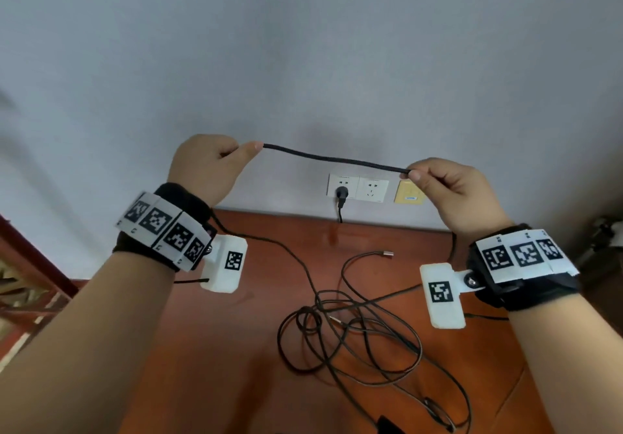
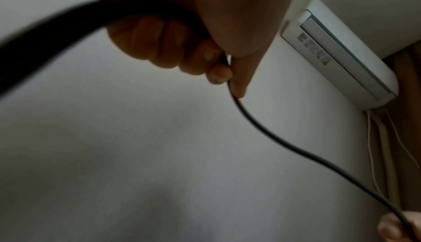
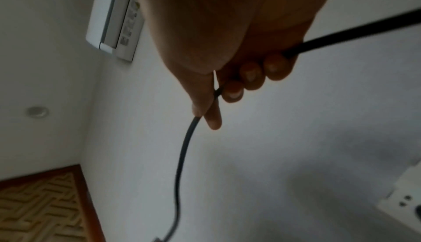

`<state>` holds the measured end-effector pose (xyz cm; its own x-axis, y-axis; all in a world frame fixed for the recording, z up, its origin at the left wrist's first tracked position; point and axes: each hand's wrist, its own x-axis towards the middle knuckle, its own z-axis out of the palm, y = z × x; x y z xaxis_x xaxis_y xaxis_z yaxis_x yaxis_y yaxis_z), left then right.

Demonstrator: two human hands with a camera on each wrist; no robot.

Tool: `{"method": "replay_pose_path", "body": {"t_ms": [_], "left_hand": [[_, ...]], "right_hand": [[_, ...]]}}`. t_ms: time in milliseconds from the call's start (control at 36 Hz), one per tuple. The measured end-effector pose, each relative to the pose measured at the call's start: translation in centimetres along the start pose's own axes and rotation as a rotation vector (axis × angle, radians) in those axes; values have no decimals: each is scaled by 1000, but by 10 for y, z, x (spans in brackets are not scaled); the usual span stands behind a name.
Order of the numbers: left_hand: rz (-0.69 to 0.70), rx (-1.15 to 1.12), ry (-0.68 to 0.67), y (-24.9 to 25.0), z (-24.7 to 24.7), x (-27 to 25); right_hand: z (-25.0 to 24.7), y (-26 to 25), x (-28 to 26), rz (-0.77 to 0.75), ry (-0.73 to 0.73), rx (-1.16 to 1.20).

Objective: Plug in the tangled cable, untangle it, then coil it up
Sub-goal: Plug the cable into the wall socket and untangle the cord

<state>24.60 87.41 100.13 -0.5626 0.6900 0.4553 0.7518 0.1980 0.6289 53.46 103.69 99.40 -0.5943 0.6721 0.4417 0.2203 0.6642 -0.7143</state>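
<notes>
Head view: both hands are raised in front of a pale wall, above the far edge of a red-brown table (image 1: pixel 236 349). The left hand (image 1: pixel 205 167) pinches the black cable (image 1: pixel 337 158) between thumb and curled fingers; the right hand (image 1: pixel 451 190) pinches it likewise, and a short span runs nearly straight between them, sagging slightly toward the right. The rest of the cable lies in a loose tangle (image 1: pixel 354 335) of overlapping loops on the table, in the middle and toward the near right; a free end with a small metal connector (image 1: pixel 388 253) rests apart from the loops, nearer the wall. The table's left part is bare wood, with open room to either side of the tangle.

Wall plates counted: three in a row just above the table's far edge, two white sockets and one yellow plate (image 1: pixel 409 192). The cable's black plug (image 1: pixel 342 193) sits in the left socket (image 1: pixel 342 185); the middle socket (image 1: pixel 372 190) is unoccupied (print on the plates is too small to read).

Each wrist carries a black band with square coded markers and a white block bearing one marker.

Left wrist view: a white air conditioner (image 2: pixel 341 56) is mounted high on the wall; its label is blurred.
</notes>
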Motion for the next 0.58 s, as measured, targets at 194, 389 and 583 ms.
{"method": "replay_pose_path", "body": {"t_ms": [194,389,583], "left_hand": [[-153,93,-337,0,19,-11],[121,107,-233,21,35,-19],[407,-54,-331,86,50,-34]], "right_hand": [[3,-17,8,-95,2,35],[20,-32,13,-233,-58,-100],[36,-51,13,-279,-171,-107]]}}
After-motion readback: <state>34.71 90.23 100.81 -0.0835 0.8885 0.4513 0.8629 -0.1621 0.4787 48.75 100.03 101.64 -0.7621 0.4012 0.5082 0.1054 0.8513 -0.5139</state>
